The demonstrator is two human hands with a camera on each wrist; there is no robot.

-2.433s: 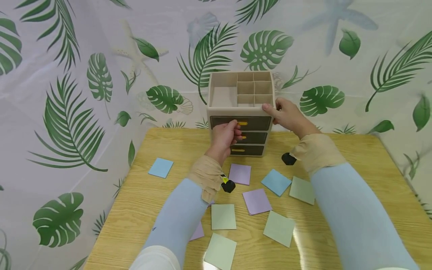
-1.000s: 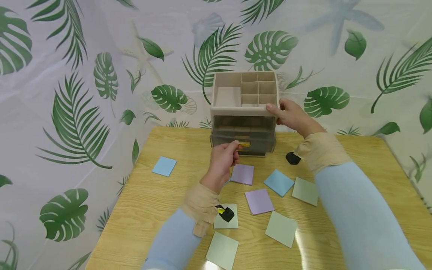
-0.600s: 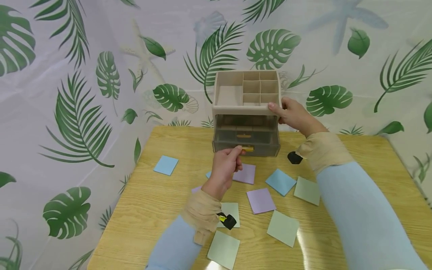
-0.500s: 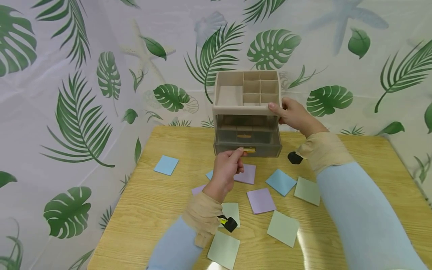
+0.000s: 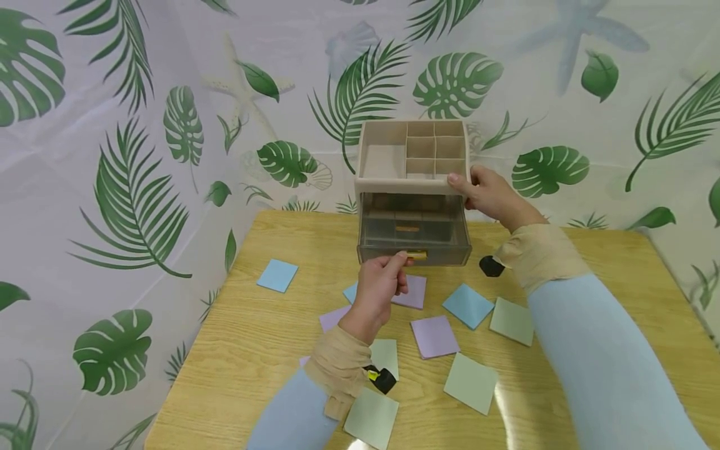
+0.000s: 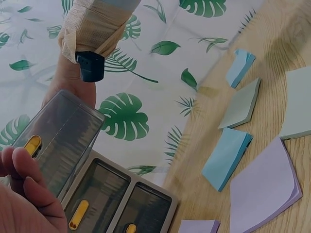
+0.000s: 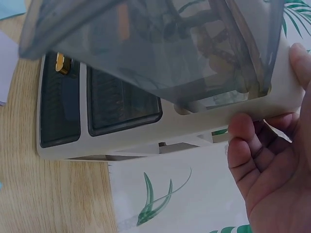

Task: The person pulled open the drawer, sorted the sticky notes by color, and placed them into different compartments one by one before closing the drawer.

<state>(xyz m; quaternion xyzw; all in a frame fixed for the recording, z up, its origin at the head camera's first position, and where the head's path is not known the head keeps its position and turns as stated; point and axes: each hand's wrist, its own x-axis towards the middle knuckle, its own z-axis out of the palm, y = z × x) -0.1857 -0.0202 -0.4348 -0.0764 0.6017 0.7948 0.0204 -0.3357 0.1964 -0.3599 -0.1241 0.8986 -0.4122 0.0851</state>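
Note:
A beige desktop organizer (image 5: 413,186) with open compartments on top and dark see-through drawers below stands at the table's back. Its top drawer (image 5: 388,255) is pulled well out toward me. My left hand (image 5: 375,292) pinches the drawer's gold handle (image 5: 417,255) with thumb and fingers; in the left wrist view the fingers curl beside that handle. At the organizer's upper right corner my right hand (image 5: 494,195) grips the frame, thumb on the front rim. Two lower drawers, with gold handles, are shut in the left wrist view (image 6: 97,199). No contents show in the pulled-out drawer.
Square sticky-note pads lie about the wooden table (image 5: 225,350): blue (image 5: 468,305), purple (image 5: 435,336) and pale green (image 5: 471,383), several in all. Another blue pad (image 5: 277,275) lies at the left. A leaf-patterned cloth (image 5: 214,156) hangs behind the table.
My left hand has pulled the top drawer from shut to well out, moving toward me and down. It slid slightly further in the last half second. My right hand keeps its hold on the corner.

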